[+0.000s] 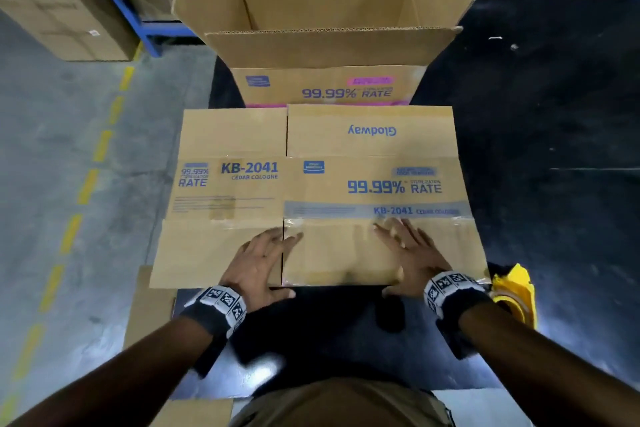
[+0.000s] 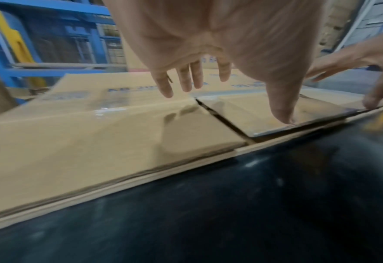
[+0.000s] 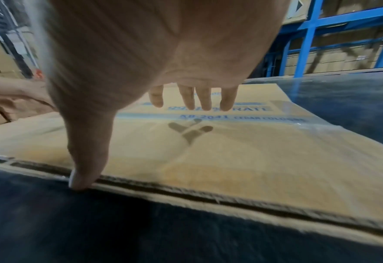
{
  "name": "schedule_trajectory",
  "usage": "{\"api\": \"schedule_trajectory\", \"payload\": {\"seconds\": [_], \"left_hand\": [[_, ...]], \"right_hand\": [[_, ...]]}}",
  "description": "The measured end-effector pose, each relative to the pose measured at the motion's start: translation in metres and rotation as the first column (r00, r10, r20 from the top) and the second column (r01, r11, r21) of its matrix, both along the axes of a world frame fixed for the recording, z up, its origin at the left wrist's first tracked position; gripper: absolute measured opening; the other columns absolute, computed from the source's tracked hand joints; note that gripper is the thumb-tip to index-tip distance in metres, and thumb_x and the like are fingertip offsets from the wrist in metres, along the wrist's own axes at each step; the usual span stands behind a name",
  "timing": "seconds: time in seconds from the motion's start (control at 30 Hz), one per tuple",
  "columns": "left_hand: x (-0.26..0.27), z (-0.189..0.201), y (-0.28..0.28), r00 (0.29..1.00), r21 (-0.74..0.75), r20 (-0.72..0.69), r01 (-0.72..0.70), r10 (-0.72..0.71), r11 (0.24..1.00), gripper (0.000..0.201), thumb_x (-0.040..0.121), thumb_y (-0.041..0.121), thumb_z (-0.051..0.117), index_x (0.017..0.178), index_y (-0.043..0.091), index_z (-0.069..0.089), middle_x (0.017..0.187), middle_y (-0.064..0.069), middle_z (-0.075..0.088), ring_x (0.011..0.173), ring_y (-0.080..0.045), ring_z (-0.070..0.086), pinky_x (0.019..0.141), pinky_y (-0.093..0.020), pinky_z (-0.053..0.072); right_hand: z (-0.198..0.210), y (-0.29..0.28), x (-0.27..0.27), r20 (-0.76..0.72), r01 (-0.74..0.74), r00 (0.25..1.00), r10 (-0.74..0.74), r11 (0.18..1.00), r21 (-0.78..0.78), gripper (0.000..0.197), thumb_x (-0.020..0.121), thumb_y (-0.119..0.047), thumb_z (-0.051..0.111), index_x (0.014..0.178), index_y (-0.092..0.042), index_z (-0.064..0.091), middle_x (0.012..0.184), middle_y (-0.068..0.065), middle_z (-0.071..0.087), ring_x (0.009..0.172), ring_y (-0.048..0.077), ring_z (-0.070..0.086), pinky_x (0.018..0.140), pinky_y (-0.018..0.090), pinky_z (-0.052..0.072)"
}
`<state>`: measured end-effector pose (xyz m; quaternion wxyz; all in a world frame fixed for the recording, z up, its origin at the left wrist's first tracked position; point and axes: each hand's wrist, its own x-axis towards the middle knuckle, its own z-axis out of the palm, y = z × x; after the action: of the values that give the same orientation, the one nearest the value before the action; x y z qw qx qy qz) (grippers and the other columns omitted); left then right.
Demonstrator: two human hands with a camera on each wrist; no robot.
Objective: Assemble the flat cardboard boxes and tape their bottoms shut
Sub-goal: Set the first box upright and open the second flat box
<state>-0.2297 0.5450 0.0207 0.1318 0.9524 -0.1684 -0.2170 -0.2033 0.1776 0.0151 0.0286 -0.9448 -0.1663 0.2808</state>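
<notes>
A flat folded cardboard box (image 1: 311, 184) printed "KB-2041" and "99.99% RATE" lies on the black table (image 1: 519, 149). My left hand (image 1: 263, 260) hovers with spread straight fingers just above its near flaps, over the slit between them; its thumb (image 2: 283, 106) touches the right flap near the front edge. My right hand (image 1: 408, 253) is spread over the near right flap (image 3: 208, 160), which carries old clear tape, and its thumb (image 3: 82, 174) touches the flap's front edge. An assembled open box (image 1: 329, 45) stands behind the flat one.
A yellow object (image 1: 516, 291) lies at the table's edge right of my right wrist. More flat cardboard (image 1: 149, 305) sticks out under the table's left side. Blue racking (image 1: 138, 21) with stacked cartons (image 1: 59, 0) runs along the back; a yellow dashed line (image 1: 86, 191) marks the floor.
</notes>
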Motion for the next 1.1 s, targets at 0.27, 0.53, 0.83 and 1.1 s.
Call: {"api": "schedule_trajectory", "payload": {"seconds": [0.27, 0.53, 0.83, 1.1], "left_hand": [[0.009, -0.025, -0.100, 0.986, 0.016, 0.043, 0.159, -0.159, 0.987, 0.114, 0.077, 0.064, 0.071, 0.162, 0.042, -0.001, 0.171, -0.001, 0.000, 0.159, -0.023, 0.002, 0.128, -0.050, 0.006], [0.024, 0.004, -0.124, 0.987, 0.199, -0.028, 0.161, -0.159, 0.967, 0.115, 0.081, -0.009, 0.048, 0.158, 0.050, -0.015, 0.173, 0.001, -0.009, 0.159, -0.032, -0.013, 0.123, -0.067, 0.001], [0.024, 0.094, -0.101, 0.983, 0.189, 0.141, 0.092, -0.120, 0.978, 0.114, 0.086, -0.003, 0.044, 0.146, 0.062, -0.028, 0.173, 0.010, 0.003, 0.160, -0.023, 0.004, 0.127, -0.056, 0.012], [0.005, 0.205, -0.058, 0.898, 0.126, 0.432, 0.034, -0.086, 0.991, 0.108, 0.073, -0.003, 0.049, 0.159, 0.053, 0.016, 0.164, 0.001, 0.038, 0.153, -0.031, 0.032, 0.119, -0.061, 0.032]], "right_hand": [[-0.016, -0.043, -0.007, -0.079, 0.130, 0.989, -0.125, 0.989, 0.064, 0.105, 0.077, -0.045, 0.076, 0.159, -0.033, 0.011, 0.167, -0.001, -0.008, 0.154, 0.029, -0.010, 0.125, 0.050, 0.005], [0.004, -0.050, -0.014, 0.160, 0.016, 0.986, -0.051, 0.977, 0.212, 0.072, 0.074, -0.040, 0.047, 0.144, -0.025, 0.050, 0.153, 0.001, 0.044, 0.143, 0.029, 0.038, 0.111, 0.058, 0.034], [0.085, -0.052, -0.002, 0.343, 0.132, 0.935, -0.093, 0.987, -0.091, 0.094, 0.074, -0.021, 0.062, 0.150, -0.037, 0.010, 0.155, 0.004, 0.036, 0.133, 0.048, 0.037, 0.098, 0.066, 0.037], [0.206, -0.015, -0.010, 0.498, 0.194, 0.849, -0.175, 0.981, 0.014, 0.087, 0.076, -0.032, 0.045, 0.158, -0.039, 0.015, 0.164, 0.001, 0.026, 0.141, 0.047, 0.029, 0.107, 0.070, 0.024]]}}
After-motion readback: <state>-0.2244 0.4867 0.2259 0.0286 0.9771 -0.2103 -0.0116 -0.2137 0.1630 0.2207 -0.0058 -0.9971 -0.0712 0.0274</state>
